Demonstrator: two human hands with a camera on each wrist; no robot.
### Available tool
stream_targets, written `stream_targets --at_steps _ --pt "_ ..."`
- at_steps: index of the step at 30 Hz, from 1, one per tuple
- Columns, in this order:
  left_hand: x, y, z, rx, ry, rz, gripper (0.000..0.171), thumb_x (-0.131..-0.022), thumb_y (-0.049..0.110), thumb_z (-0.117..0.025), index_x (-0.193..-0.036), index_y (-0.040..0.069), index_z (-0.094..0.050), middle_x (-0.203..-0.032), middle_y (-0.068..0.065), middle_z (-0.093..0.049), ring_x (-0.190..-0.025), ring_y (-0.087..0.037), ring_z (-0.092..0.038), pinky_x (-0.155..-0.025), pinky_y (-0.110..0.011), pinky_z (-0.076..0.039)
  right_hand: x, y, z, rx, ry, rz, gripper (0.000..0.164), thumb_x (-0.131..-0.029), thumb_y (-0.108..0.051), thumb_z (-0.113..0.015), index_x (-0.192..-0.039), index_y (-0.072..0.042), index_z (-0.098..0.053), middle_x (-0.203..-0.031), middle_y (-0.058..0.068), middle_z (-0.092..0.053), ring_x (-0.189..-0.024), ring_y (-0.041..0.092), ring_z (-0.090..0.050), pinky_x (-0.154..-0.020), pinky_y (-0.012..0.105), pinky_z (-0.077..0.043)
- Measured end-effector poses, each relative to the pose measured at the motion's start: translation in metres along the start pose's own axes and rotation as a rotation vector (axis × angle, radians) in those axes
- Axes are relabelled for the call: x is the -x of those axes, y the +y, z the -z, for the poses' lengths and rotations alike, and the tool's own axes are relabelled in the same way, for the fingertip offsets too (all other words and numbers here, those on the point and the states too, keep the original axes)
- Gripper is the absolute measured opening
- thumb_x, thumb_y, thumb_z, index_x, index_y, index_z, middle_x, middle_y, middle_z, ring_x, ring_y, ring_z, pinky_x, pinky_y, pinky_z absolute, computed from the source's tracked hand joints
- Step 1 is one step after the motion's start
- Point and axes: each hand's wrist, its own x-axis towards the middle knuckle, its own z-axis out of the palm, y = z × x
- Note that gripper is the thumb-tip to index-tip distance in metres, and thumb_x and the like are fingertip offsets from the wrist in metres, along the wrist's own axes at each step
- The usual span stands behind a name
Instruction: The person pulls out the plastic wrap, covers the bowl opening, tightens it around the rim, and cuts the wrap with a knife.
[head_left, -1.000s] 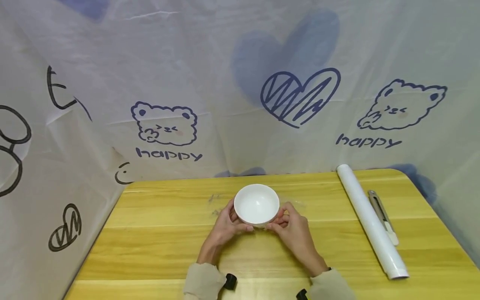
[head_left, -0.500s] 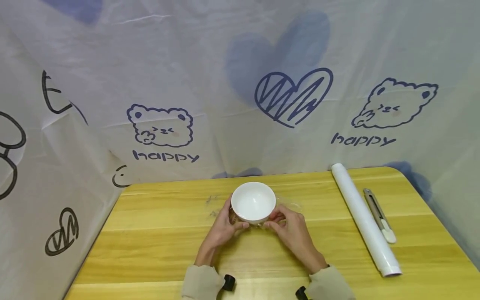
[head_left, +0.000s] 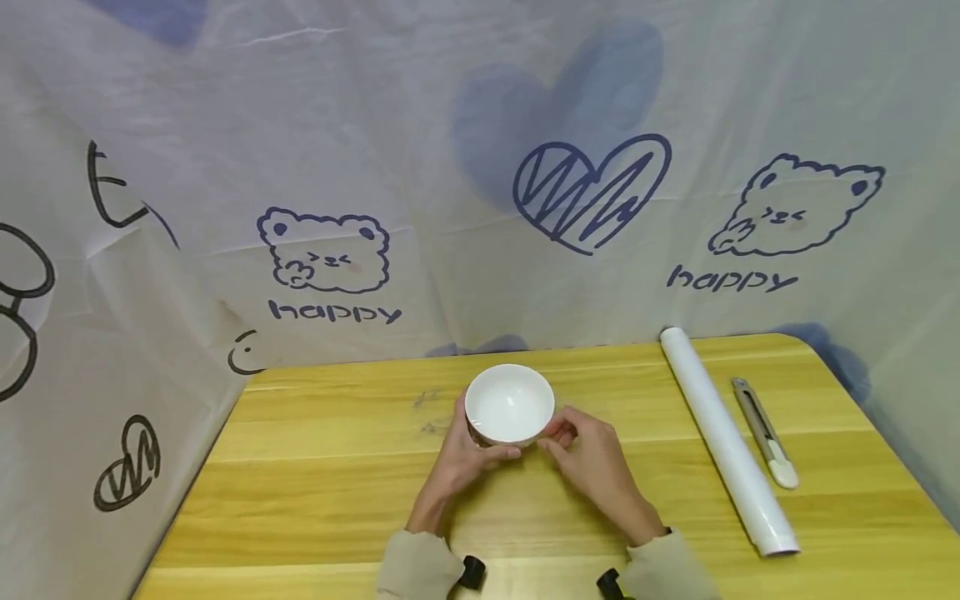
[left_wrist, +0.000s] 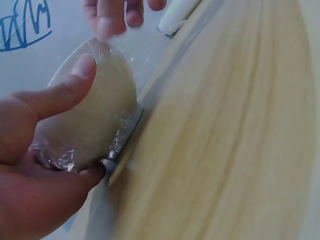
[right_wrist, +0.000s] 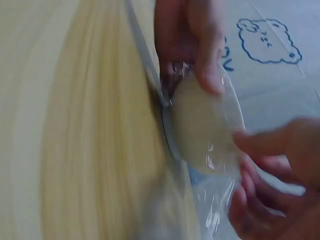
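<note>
A white bowl [head_left: 510, 403] stands near the middle of the table. Clear cling film [left_wrist: 120, 132] clings in creases to its outer side. My left hand [head_left: 459, 458] grips the bowl from the left, the thumb lying across its near side and the fingers around the far side. At the bowl's right, my right hand [head_left: 592, 467] has thumb and fingers bent together near the rim and pinches the film. A loose sheet of film [right_wrist: 215, 212] hangs beside those fingers in the right wrist view. The exact pinch point is partly hidden.
To the right a long white roll [head_left: 727, 442] lies slanted on the wooden table [head_left: 315, 483]. Beside it is a grey and white utility knife [head_left: 765, 433]. A printed cloth [head_left: 450, 275] hangs behind the table and along its left side.
My left thumb has slid rightward along the bowl's near side. The right hand has shifted slightly to the right. The loose film seen right of the bowl earlier now barely shows in the head view.
</note>
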Motion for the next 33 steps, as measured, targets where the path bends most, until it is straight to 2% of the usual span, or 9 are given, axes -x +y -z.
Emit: stream_targets --at_steps 3,6,10,14,17,20,23,29,33 --pt "-0.001 -0.003 0.002 0.083 -0.069 0.033 0.125 -0.076 -0.007 -0.087 -0.164 0.009 0.000 -0.165 -0.021 -0.020 -0.148 -0.037 -0.029 -0.120 -0.044 -0.026 -0.002 0.008 0.010 0.036 0.006 -0.088 0.030 -0.085 -0.012 -0.085 -0.108 -0.006 -0.066 -0.104 0.012 -0.065 -0.096 0.029 -0.059 -0.082 0.044 -0.052" --pt "-0.001 -0.005 0.003 0.167 -0.096 0.062 0.127 -0.080 -0.008 -0.083 -0.164 0.011 0.010 -0.169 -0.019 -0.010 -0.152 -0.035 -0.020 -0.122 -0.041 -0.018 -0.002 0.019 0.016 0.025 -0.083 -0.200 0.048 -0.095 -0.025 -0.076 -0.132 -0.003 -0.054 -0.130 0.024 -0.056 -0.119 0.040 -0.053 -0.096 0.056 -0.047" --pt "0.000 -0.007 0.001 0.185 -0.081 0.057 0.136 -0.075 -0.007 -0.087 -0.162 0.010 0.016 -0.169 -0.020 -0.005 -0.154 -0.035 -0.016 -0.123 -0.043 -0.013 -0.003 0.030 0.016 -0.114 -0.182 -0.299 0.058 -0.102 -0.031 -0.067 -0.146 -0.003 -0.041 -0.135 0.026 -0.058 -0.119 0.038 -0.060 -0.096 0.053 -0.051" --pt "0.000 -0.009 -0.004 0.132 -0.042 0.023 0.138 -0.070 -0.003 -0.093 -0.163 0.009 0.008 -0.166 -0.022 -0.016 -0.150 -0.036 -0.025 -0.122 -0.046 -0.017 -0.007 0.035 0.014 -0.411 -0.196 -0.384 0.053 -0.101 -0.016 -0.067 -0.146 0.000 -0.042 -0.117 0.023 -0.071 -0.091 0.022 -0.069 -0.076 0.032 -0.055" --pt "0.000 -0.009 -0.006 0.144 -0.023 0.020 0.129 -0.072 -0.004 -0.091 -0.164 0.013 -0.002 -0.162 -0.020 -0.025 -0.146 -0.035 -0.031 -0.121 -0.046 -0.021 -0.009 0.036 0.014 -0.709 -0.192 -0.499 0.049 -0.100 -0.004 -0.063 -0.144 0.002 -0.043 -0.109 0.018 -0.074 -0.073 0.011 -0.059 -0.062 0.021 -0.046" --pt "0.000 -0.010 -0.005 0.169 -0.018 0.030 0.124 -0.073 -0.005 -0.090 -0.164 0.016 -0.007 -0.161 -0.017 -0.028 -0.145 -0.033 -0.033 -0.121 -0.044 -0.022 -0.010 0.036 0.017 -0.971 -0.209 -0.611 0.046 -0.102 0.001 -0.056 -0.145 0.002 -0.040 -0.104 0.010 -0.073 -0.073 0.011 -0.054 -0.060 0.021 -0.042" --pt "0.000 -0.009 -0.005 0.175 -0.021 0.032 0.125 -0.073 -0.005 -0.090 -0.164 0.017 -0.008 -0.161 -0.017 -0.028 -0.145 -0.032 -0.033 -0.121 -0.042 -0.023 -0.011 0.036 0.016 -1.140 -0.252 -0.688 0.045 -0.105 -0.003 -0.051 -0.146 0.002 -0.035 -0.100 0.004 -0.067 -0.083 0.013 -0.059 -0.070 0.025 -0.048" --pt "-0.002 -0.009 -0.004 0.182 -0.036 0.015 0.124 -0.073 -0.005 -0.090 -0.164 0.016 -0.009 -0.160 -0.017 -0.028 -0.144 -0.032 -0.035 -0.117 -0.036 -0.029 -0.010 0.035 0.010 -1.152 -0.235 -0.745 0.048 -0.109 -0.015 -0.052 -0.148 0.009 -0.036 -0.091 0.001 -0.063 -0.081 0.012 -0.062 -0.071 0.026 -0.051" --pt "-0.002 -0.010 -0.003 0.197 -0.038 0.008 0.125 -0.072 -0.006 -0.090 -0.164 0.014 -0.007 -0.160 -0.019 -0.028 -0.143 -0.034 -0.035 -0.113 -0.028 -0.035 -0.008 0.037 0.010 -1.140 -0.243 -0.771 0.030 -0.109 -0.015 -0.053 -0.126 0.009 -0.058 -0.087 0.001 -0.065 -0.080 0.011 -0.061 -0.070 0.026 -0.051"
